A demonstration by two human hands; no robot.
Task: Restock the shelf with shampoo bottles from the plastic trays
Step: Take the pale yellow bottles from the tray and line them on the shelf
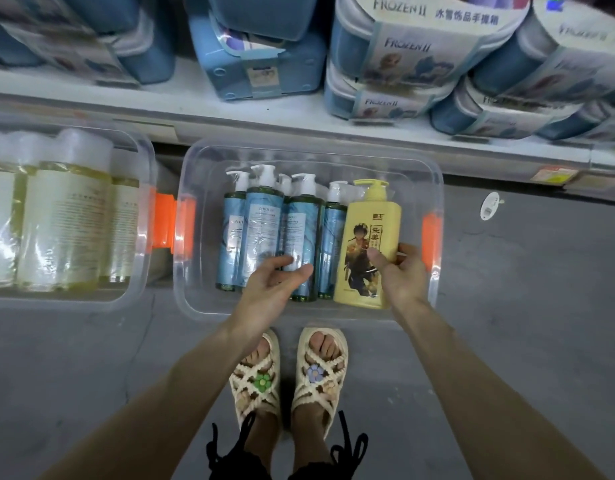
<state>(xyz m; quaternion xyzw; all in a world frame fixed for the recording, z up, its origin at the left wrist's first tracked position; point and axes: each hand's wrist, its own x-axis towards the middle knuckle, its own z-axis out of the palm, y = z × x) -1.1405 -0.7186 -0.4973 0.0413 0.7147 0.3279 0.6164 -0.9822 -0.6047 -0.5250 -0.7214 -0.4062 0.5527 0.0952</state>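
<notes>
A clear plastic tray (195, 299) with orange handles sits on the floor below the shelf. Several blue shampoo bottles (262, 230) with white pumps lie in it, beside a yellow pump bottle (363, 233) at the right. My right hand (401, 271) grips the yellow bottle's right side, thumb on its label. My left hand (271, 289) hovers over the lower ends of the blue bottles, fingers apart and curled, holding nothing. A second clear tray (139, 271) at the left holds pale yellow-green bottles (63, 223) wrapped in film.
The white shelf (230, 112) above carries blue boxed Frozen II cases (417, 60). My sandalled feet (288, 372) stand on the grey floor right before the tray. A small white tag (489, 206) lies on the floor to the right.
</notes>
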